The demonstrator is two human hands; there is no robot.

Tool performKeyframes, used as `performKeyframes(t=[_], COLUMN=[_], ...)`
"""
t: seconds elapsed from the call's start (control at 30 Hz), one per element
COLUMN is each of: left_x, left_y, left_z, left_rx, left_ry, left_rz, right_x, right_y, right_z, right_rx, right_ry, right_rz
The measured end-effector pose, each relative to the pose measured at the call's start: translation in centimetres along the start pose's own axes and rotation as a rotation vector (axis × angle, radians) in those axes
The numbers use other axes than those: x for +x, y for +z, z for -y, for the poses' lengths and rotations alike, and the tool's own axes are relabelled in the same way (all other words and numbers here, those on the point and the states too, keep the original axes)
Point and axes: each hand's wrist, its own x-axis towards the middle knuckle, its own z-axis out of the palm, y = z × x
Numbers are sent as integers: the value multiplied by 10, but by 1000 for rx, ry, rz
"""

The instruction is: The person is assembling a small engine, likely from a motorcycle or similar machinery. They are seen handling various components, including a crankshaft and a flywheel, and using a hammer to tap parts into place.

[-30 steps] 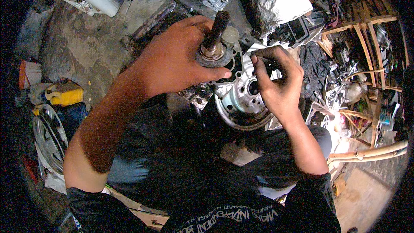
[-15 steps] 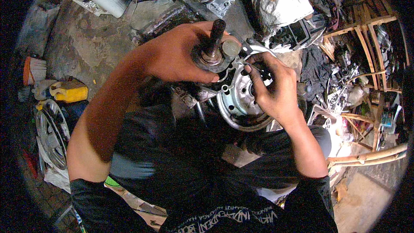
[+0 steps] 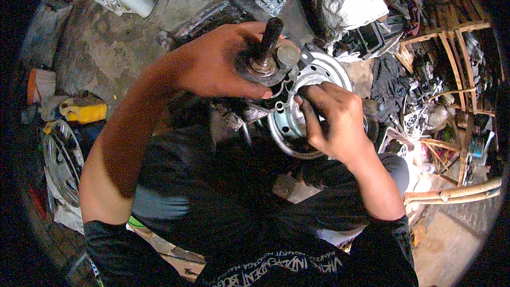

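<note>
Gripping a dark metal shaft [image 3: 271, 38] by its round base [image 3: 260, 77] with the left hand [image 3: 223, 66], curling the fingers (mostly hidden) round the far side and pressing the thumb along the near edge; holding it up over a metal casing [image 3: 284, 101] with bolt holes, can't tell if touching, and just left of a silver wheel [image 3: 287, 128]; got a round metal stub [image 3: 287, 56] right beside the shaft, too; bending the right hand [image 3: 337, 117] in over the wheel, bringing fingertips and thumb close together; can't tell if pinching something small or just air.

Sketchy bits, imo: could easily lose the shaft from that one-handed hold, especially with oil on the skin (looks grimy enough, can't confirm); might drop onto the casing and chip a bolt hole, or bounce off into the wheel; might also clip the stub on the casing by tilting too far, what with blocking the view underneath with the left hand; over on the right, could scrape a fingertip on a metal edge, or fumble anything tiny down past the wheel and onto the dark trousers [image 3: 170, 165] or the floor [image 3: 101, 69]; would be a pain to find in that shade; also worth not leaning on the wheel, for fear of shifting the casing along with it.
</note>
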Motion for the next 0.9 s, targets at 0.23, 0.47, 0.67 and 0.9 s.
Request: performKeyframes(t=[0.23, 0.47, 0.67, 0.9], left_x=[-1, -1, -3, -4], left_y=[2, 1, 5, 4], left_z=[-1, -2, -3, -4], left_rx=[2, 94, 47, -46], left_ry=[-6, 4, -37, -51], left_rz=[-39, -40, -71, -38], right_x=[0, 11, 11, 5], right_y=[0, -1, 0, -1], right_z=[0, -7, -8, 2], right_rx=[-41, -133, -146, -91], right_ry=[-50, -44, -22, 9], right_rz=[27, -15, -36, 26])
